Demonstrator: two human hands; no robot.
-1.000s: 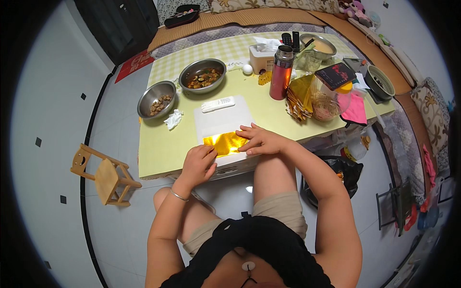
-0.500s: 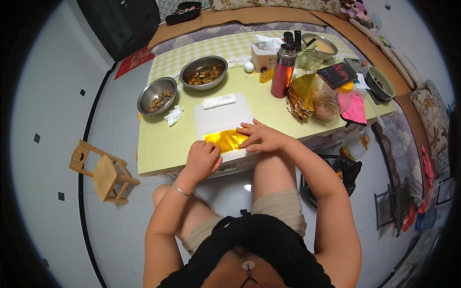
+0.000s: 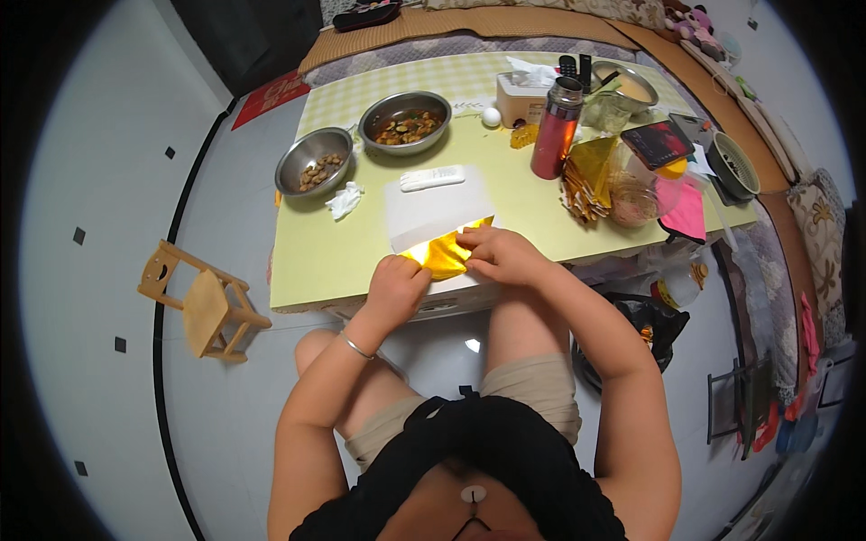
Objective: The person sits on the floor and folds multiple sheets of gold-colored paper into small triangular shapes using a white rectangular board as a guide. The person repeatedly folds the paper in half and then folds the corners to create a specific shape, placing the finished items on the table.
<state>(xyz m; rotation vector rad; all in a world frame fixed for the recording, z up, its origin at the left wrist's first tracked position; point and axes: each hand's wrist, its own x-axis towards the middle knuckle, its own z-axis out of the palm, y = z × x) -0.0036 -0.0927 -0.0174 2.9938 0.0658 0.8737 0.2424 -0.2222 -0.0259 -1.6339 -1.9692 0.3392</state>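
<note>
A sheet of shiny gold foil paper (image 3: pixel 440 257) lies at the table's near edge, its surface creased and its upper right part lifted and bent. My left hand (image 3: pixel 397 287) is closed at its lower left corner, fingers curled onto the edge. On the right side my right hand (image 3: pixel 507 256) has its fingers bent together on the foil, the fingertips partly hidden. Beneath the foil is a white sheet or board (image 3: pixel 424 221). Just beyond, a white oblong case (image 3: pixel 432 178) rests on that white sheet.
Two metal bowls, one with brown pieces (image 3: pixel 317 171) and one with food in broth (image 3: pixel 404 128), stand at left beside a crumpled tissue (image 3: pixel 345 201). A red open flask (image 3: pixel 556 135), folded gold papers (image 3: pixel 588 191) and a clear tub (image 3: pixel 634 200) crowd the right. A small wooden chair (image 3: pixel 206 311) stands left.
The foil, flatter before, is now bent up at its right side. My right hand's fingers have drawn from spread to curled on it. The whole view has shifted slightly.
</note>
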